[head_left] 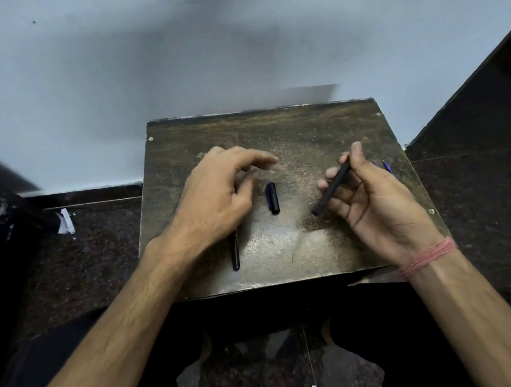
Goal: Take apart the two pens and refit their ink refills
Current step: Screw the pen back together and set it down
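Our left hand [216, 194] hovered with fingers apart, empty; the short black plastic pen cap [272, 198] lay just right of it, long axis pointing away. Our right hand [371, 193] clamped a black barrel [332, 190].

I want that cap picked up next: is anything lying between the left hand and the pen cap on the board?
Nothing visible does. The left hand hovers open just left of the pen cap, with only bare board between them.

We see a dark brown bench [273, 134] with worn, pale speckled scuffing. The pen cap [272, 198] is black with a blue tinge; the pen barrel [332, 192] is matte black. A faded red thread band [428, 257] circles one wrist. The wall [108, 67] is pale blue-grey, the floor [81, 259] dark speckled stone.
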